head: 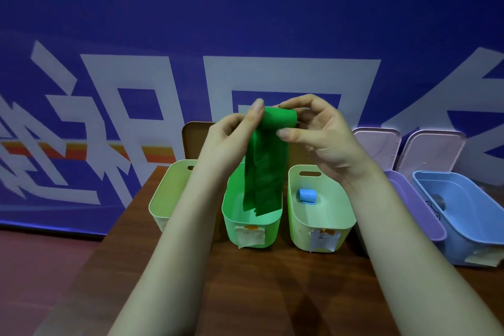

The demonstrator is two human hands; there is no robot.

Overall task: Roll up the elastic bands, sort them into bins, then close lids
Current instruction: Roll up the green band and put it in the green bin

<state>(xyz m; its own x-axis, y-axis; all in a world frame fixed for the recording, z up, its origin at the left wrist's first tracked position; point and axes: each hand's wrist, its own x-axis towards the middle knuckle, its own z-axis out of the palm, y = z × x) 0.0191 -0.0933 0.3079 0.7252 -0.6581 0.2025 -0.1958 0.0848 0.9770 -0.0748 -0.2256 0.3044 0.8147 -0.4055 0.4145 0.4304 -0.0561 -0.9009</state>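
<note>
Against a blue lettered wall, both hands — left hand (pixel 231 133), right hand (pixel 321 131) — pinch a half-rolled green band (pixel 266 161) (its tail dangling into the green bin (pixel 252 229)); forearms hide neighbouring bins' edges.

You are wearing a single wide-angle camera on your head. It is looking forward and down across the wooden table (pixel 272 294) and facing the blue wall (pixel 245 8) at 12 o'clock. It is sitting close. Your forearms are filling the lower frame from 6 o'clock, and your left hand (pixel 229 142) and right hand (pixel 324 136) are meeting on the green band (pixel 266 166) near centre. The row of bins is spanning the frame from the pale green bin (pixel 161 199) at 8 o'clock to the blue bin (pixel 463 213) at 4 o'clock.
</note>
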